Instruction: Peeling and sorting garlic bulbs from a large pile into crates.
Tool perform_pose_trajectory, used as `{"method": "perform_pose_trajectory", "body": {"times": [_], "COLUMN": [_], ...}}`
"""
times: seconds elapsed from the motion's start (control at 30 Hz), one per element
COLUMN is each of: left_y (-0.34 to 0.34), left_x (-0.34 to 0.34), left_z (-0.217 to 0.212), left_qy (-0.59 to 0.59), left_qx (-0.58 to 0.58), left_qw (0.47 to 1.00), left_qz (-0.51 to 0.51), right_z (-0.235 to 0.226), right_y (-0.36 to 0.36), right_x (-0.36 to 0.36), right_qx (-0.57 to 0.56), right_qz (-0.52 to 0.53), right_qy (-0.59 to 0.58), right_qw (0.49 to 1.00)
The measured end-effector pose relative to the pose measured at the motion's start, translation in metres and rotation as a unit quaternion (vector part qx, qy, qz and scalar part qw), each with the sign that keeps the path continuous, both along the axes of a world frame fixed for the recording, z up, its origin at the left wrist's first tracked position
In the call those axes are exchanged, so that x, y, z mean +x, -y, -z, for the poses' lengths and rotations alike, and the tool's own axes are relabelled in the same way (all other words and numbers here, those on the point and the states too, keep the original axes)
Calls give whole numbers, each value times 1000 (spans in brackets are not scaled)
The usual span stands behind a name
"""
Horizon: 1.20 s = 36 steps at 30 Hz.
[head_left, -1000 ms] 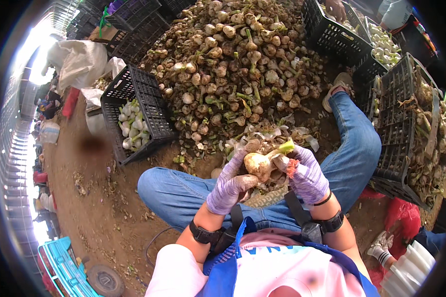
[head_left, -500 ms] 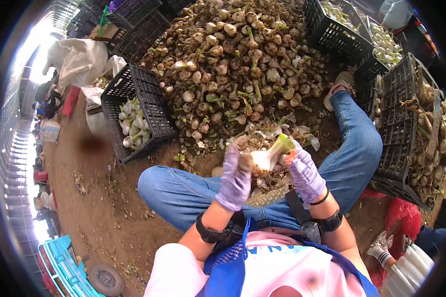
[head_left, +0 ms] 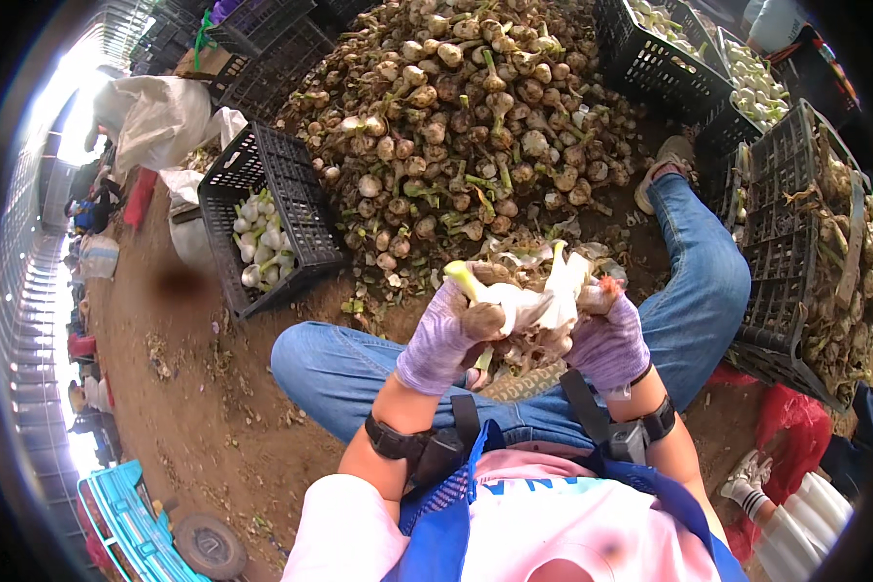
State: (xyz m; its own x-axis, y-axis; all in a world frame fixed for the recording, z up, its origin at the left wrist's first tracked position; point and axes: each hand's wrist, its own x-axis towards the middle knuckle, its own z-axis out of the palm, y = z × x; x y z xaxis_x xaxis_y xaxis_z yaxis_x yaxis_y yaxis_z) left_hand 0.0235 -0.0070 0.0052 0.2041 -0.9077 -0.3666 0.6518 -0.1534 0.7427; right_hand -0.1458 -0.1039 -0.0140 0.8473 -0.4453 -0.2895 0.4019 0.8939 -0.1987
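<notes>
Both my hands are raised between my bent legs, in purple knitted gloves. My left hand point(head_left: 441, 339) is closed around a garlic bulb point(head_left: 506, 299), its pale green stem sticking out toward the upper left past my thumb. My right hand point(head_left: 611, 339) pinches whitish outer skin point(head_left: 561, 296) that spreads out beside the bulb; whether it still joins the bulb I cannot tell. A bit of orange-red shows at the right fingertips. Under and beyond my hands lie loose dry garlic skins point(head_left: 526, 361). Farther off rises a large heap of soil-stained garlic bulbs point(head_left: 456, 136).
A black plastic crate point(head_left: 306, 209) with cleaned white garlic stands at left. More garlic-filled crates point(head_left: 664, 58) stand at the far right, and a crate point(head_left: 781, 233) near my right knee. A teal cart point(head_left: 141, 524) is at lower left. Another person's gloved hand point(head_left: 747, 475) shows at lower right.
My hands have moved apart slightly. The bulb's green stem now points left instead of right, and loosened white skin spreads toward my right hand.
</notes>
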Motion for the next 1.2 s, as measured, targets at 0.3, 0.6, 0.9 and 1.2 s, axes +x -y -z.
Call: {"method": "perform_pose_trajectory", "body": {"times": [0.3, 0.6, 0.9, 1.2], "left_y": [0, -6, 5, -10], "left_x": [16, 12, 5, 0], "left_z": [-3, -22, -43, -13], "left_qy": [371, 376, 739, 281], "left_qx": [-117, -125, -231, -121], "left_qw": [921, 918, 629, 951], "left_qz": [-15, -25, 75, -31], "right_z": [-7, -22, -31, -25], "right_y": [3, 15, 5, 4], "right_x": [0, 1, 9, 5], "right_qx": [-3, -611, -793, -689], "right_qz": [32, 72, 72, 18], "right_qy": [21, -236, -333, -298], "right_qw": [999, 752, 505, 661]}}
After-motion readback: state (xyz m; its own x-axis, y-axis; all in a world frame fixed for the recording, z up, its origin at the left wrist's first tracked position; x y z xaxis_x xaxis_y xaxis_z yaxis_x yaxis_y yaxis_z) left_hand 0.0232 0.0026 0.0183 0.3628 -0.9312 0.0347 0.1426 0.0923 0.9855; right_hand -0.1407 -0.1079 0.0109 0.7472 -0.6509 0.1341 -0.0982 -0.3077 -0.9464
